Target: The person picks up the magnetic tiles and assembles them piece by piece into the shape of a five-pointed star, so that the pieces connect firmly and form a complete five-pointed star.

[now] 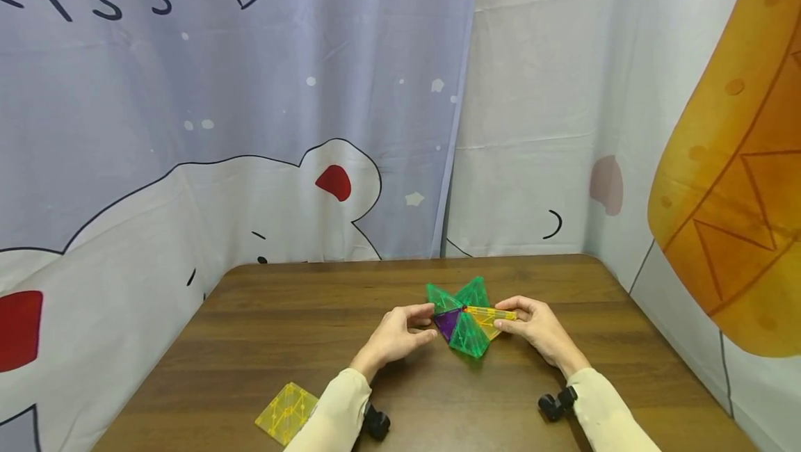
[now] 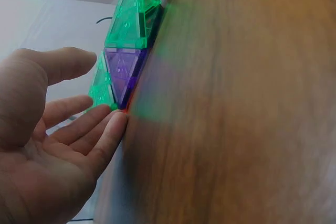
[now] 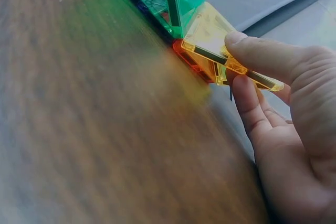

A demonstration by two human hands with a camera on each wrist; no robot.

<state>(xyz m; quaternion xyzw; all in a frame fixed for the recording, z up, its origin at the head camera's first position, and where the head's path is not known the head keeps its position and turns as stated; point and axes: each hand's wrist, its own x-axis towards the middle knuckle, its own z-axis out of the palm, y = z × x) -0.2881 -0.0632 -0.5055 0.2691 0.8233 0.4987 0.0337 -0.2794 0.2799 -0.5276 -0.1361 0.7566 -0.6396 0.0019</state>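
A star-like build of translucent magnetic tiles stands on the table, with green triangular tiles (image 1: 469, 336) leaning outward and a purple tile (image 1: 446, 322) on its left side. My right hand (image 1: 541, 329) pinches a yellow triangular magnetic tile (image 3: 207, 27) between thumb and fingers at the build's right side. One corner of that tile meets the build beside a red-orange tile (image 3: 191, 62). On the left, my left hand (image 1: 395, 336) has its fingers extended, fingertips right at the low edge near the purple tile, thumb apart from it.
A loose yellow square tile (image 1: 286, 412) lies on the wooden table (image 1: 250, 341) near its front left, beside the left sleeve. Each wrist wears a small black camera. Printed curtains (image 1: 375, 90) hang behind the table.
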